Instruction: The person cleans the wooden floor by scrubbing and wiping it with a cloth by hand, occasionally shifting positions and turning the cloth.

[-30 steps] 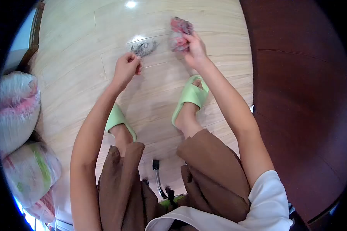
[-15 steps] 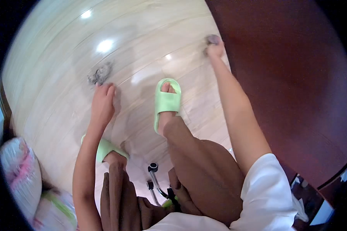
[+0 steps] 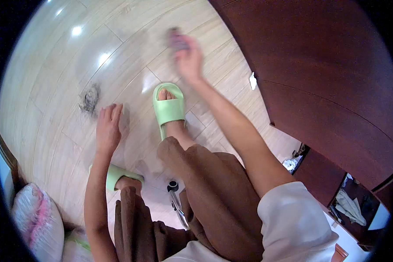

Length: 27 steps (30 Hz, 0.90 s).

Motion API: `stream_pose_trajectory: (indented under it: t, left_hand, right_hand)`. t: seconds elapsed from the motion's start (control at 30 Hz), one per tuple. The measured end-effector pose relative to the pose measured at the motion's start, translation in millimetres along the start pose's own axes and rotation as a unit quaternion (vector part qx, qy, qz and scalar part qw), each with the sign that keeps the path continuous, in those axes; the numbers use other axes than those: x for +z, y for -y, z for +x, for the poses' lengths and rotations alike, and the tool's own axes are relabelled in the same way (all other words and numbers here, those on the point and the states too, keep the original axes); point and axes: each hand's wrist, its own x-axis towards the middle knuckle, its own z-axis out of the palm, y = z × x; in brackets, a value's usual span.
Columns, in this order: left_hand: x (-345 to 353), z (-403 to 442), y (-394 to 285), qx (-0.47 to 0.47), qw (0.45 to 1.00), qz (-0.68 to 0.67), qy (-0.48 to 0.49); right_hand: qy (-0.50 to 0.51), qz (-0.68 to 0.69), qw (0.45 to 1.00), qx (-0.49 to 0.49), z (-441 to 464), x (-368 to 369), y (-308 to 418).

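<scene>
On the floor at left lies a grey clump of what looks like hair or dust (image 3: 90,99). Just to its lower right is my left hand (image 3: 108,130), fingers stretched out and holding nothing; whether the fingertips touch the floor I cannot tell. My right hand (image 3: 190,59), smeared by motion, grips a small purplish-grey object (image 3: 177,40) above the floor ahead of my foot. Blur hides what kind of thing it is.
My feet wear green slippers (image 3: 169,109) on the pale tiled floor (image 3: 131,48). A dark red wooden panel (image 3: 318,78) fills the right side, with a white scrap (image 3: 253,81) by its edge. A plastic-wrapped bundle (image 3: 37,214) sits lower left. A chair caster (image 3: 173,185) stands between my legs.
My right hand has swept left with the purplish-grey object, away from the panel's edge. My left hand has drawn back slightly from the grey clump, its fingers straighter. The view has shifted right.
</scene>
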Motion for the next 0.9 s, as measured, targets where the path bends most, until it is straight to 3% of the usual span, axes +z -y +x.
stream_pose_trajectory:
  t: [0.03,0.07,0.17,0.27,0.43,0.47,0.5,0.53,0.57,0.63,0.73,0.8,0.83,0.9]
  left_hand:
    - [-3,-3,-1,0.001,1.0,0.01,-0.022]
    - [-2,-9,3,-0.004,1.0,0.011,-0.014]
    - [1,-23,18,-0.016,1.0,0.011,-0.002]
    - [-1,-32,22,-0.016,1.0,0.006,-0.013]
    - [-12,-37,12,-0.022,0.999,-0.004,-0.043]
    - [-8,-41,14,-0.045,0.999,0.007,-0.007]
    - [-2,-46,22,-0.065,0.997,0.018,0.025]
    - [1,-47,24,-0.084,0.994,0.03,0.057]
    - [2,-47,22,-0.091,0.994,0.019,0.049]
    - [4,-51,12,-0.117,0.993,-0.006,0.032]
    - [-2,-50,-13,-0.039,0.998,-0.017,-0.049]
    - [4,-53,-12,-0.04,0.999,-0.003,-0.019]
    - [7,-54,-10,-0.039,0.999,0.005,-0.002]
    - [12,-53,-13,-0.026,1.0,-0.006,-0.013]
  right_hand:
    - [-0.062,-0.036,0.997,0.017,5,-29,-7]
    - [-0.116,-0.05,0.992,-0.008,14,-54,-58]
    - [-0.217,-0.197,0.942,0.164,6,-108,-114]
    - [-0.2,-0.275,0.939,0.05,-21,-76,-117]
    - [-0.044,-0.194,0.98,-0.008,-62,69,-20]
    - [0.046,-0.145,0.988,-0.005,-62,90,-16]
    - [0.06,-0.057,0.995,-0.055,-68,119,-24]
    - [0.09,-0.053,0.99,-0.097,-71,122,-2]
    - [0.163,-0.009,0.987,-0.006,-69,118,13]
    - [0.11,0.054,0.992,-0.017,-67,102,17]
    - [-0.051,-0.025,0.993,-0.1,-64,24,-10]
    - [-0.108,0.053,0.989,0.083,-70,-33,-54]
    - [-0.149,0.002,0.981,0.122,-78,-71,-71]
    - [-0.268,-0.186,0.944,0.047,-100,-143,-146]
